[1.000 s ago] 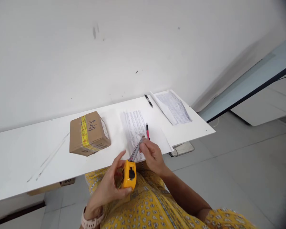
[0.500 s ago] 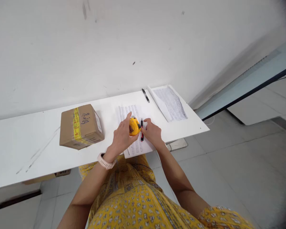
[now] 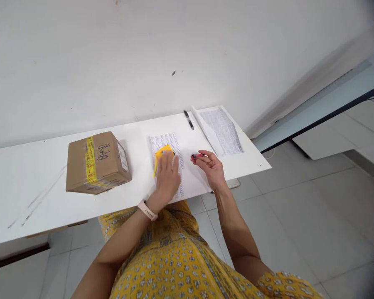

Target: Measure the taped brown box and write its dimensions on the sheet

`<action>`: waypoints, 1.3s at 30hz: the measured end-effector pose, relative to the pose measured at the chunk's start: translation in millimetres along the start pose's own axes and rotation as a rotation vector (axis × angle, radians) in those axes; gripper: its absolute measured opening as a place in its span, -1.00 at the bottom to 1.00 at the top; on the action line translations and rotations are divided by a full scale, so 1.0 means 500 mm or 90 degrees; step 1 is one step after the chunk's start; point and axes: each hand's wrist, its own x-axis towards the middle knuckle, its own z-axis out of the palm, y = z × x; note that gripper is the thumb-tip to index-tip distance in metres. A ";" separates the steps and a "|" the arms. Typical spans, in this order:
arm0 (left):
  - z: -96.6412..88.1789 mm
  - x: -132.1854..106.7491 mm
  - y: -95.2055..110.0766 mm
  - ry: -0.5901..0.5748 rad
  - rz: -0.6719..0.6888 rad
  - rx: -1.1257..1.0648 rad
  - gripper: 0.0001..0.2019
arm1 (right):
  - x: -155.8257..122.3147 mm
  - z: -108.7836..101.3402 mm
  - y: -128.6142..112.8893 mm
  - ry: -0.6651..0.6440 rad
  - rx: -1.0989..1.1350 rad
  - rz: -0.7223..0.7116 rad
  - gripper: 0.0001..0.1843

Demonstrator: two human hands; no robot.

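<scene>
My left hand (image 3: pixel 167 179) lies flat on a printed sheet (image 3: pixel 170 164), fingers stretched forward and touching a yellow tape measure (image 3: pixel 162 153) that rests on the paper. My right hand (image 3: pixel 211 167) is closed on a red pen (image 3: pixel 197 156), held just above the white table (image 3: pixel 37 195) to the right of the sheet. A taped cardboard box (image 3: pixel 96 166) with handwriting on top stands to the left of my left hand.
A black pen (image 3: pixel 188 119) lies near the wall at the table's back. A second stack of printed papers (image 3: pixel 220 129) sits at the table's right end. A white wall runs behind; grey floor tiles lie to the right.
The tape measure went from held near my body, blade pulled out, to lying on the sheet. My right hand picked the red pen up off the paper.
</scene>
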 end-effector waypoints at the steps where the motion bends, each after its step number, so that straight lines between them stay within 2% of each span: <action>1: 0.008 -0.022 0.017 -0.016 0.043 -0.014 -0.41 | -0.004 0.007 -0.001 0.017 -0.001 -0.007 -0.57; 4: 0.024 -0.079 0.059 -0.076 0.122 -0.028 -0.37 | -0.017 0.032 0.004 0.041 -0.022 -0.010 -0.62; 8: 0.033 -0.106 0.071 -0.108 0.139 0.017 -0.27 | -0.027 0.053 0.023 -0.014 -0.079 0.043 -0.53; 11: 0.041 -0.102 0.064 -0.112 0.144 0.034 -0.28 | -0.023 0.049 0.038 -0.022 -0.119 0.050 -0.50; 17: 0.043 -0.064 0.048 -0.137 0.131 0.027 -0.27 | 0.008 0.031 0.051 0.004 -0.180 0.012 -0.67; 21: 0.033 -0.042 0.037 -0.149 0.134 0.011 -0.24 | 0.036 0.035 0.055 -0.031 -0.200 -0.026 -0.73; 24: 0.029 -0.043 0.035 -0.140 0.132 0.004 -0.25 | 0.053 0.041 0.059 -0.058 -0.218 -0.035 -0.74; 31: 0.035 -0.051 0.037 -0.148 0.133 0.002 -0.19 | 0.050 0.044 0.060 -0.046 -0.359 -0.080 -0.70; 39: 0.032 -0.050 0.039 -0.146 0.129 -0.013 -0.18 | 0.051 0.046 0.060 -0.076 -0.398 -0.081 -0.70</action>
